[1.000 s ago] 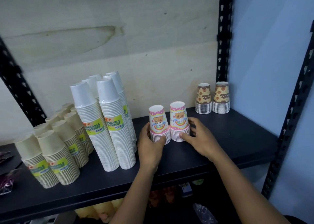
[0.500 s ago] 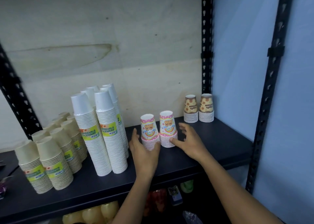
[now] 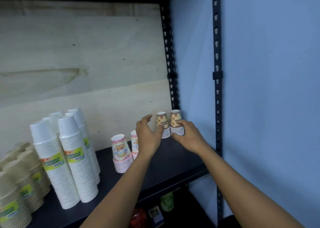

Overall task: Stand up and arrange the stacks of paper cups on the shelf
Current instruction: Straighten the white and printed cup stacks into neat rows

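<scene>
Two short orange-patterned cup stacks stand at the shelf's back right corner: the left stack (image 3: pixel 162 124) and the right stack (image 3: pixel 175 119). My right hand (image 3: pixel 187 137) grips the right stack, with a finger across its front and the thumb at its base. My left hand (image 3: pixel 149 136) hovers with spread fingers, its thumb touching the left stack. Two pink rainbow-print cup stacks stand nearer: one (image 3: pixel 120 152) is in full view, the other (image 3: pixel 134 145) is partly hidden behind my left hand.
Tall white cup stacks (image 3: pixel 69 158) with green labels and shorter beige cup stacks (image 3: pixel 17 184) fill the left of the black shelf (image 3: pixel 164 160). Perforated black posts (image 3: pixel 170 72) (image 3: pixel 217 98) and a blue wall bound the right side. Bottles (image 3: pixel 166 201) sit on the shelf below.
Both hands left the pink stacks and moved back and right to the orange-patterned stacks. My right hand took hold of the right one. The view swung left and up.
</scene>
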Demonstrator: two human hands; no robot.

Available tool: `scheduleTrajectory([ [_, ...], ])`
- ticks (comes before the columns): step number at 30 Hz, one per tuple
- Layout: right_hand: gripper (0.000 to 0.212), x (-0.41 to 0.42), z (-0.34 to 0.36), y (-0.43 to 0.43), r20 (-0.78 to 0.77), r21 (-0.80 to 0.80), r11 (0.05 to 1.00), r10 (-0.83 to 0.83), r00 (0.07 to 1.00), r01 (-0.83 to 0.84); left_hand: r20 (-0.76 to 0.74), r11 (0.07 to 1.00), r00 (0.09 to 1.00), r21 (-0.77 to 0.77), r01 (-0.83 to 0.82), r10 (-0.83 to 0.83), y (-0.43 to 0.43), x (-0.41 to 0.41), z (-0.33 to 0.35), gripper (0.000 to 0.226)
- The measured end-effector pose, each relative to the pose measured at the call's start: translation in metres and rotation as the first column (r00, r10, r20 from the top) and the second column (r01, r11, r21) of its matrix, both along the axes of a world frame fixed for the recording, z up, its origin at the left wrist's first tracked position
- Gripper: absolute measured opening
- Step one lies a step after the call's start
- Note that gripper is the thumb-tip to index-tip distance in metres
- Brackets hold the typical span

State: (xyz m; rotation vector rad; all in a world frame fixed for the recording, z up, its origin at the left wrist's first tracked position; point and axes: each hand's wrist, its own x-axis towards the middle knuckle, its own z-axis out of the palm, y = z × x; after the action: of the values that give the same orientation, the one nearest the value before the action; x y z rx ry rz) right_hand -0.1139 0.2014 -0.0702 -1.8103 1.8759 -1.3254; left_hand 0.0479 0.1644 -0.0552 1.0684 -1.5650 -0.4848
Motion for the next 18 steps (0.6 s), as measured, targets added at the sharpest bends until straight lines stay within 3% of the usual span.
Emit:
scheduleTrajectory([
  [6,0.050,-0.028,-0.006,-0.043,0.037,0.042,0.997,-0.064,0.997,0.062,0.046,0.997,0.999,0.079,0.025,-0.028,-0.051,-0.032,-0.005,0.059],
  [9,0.051,-0.040,-0.012,-0.075,0.072,0.054,0.993,-0.105,0.992,0.101,-0.015,0.984,0.999,0.171,0.044,-0.042,-0.082,-0.049,-0.017,0.063],
  [13,0.060,-0.048,-0.030,-0.116,0.130,0.058,0.987,-0.157,0.979,0.150,-0.110,0.946,0.993,0.324,0.004,0.034,-0.123,-0.069,-0.034,0.081],
  [18,0.074,-0.056,-0.049,-0.153,0.181,0.074,0.977,-0.209,0.961,0.199,-0.077,0.924,0.993,0.380,-0.053,0.089,-0.163,-0.082,-0.052,0.098],
])
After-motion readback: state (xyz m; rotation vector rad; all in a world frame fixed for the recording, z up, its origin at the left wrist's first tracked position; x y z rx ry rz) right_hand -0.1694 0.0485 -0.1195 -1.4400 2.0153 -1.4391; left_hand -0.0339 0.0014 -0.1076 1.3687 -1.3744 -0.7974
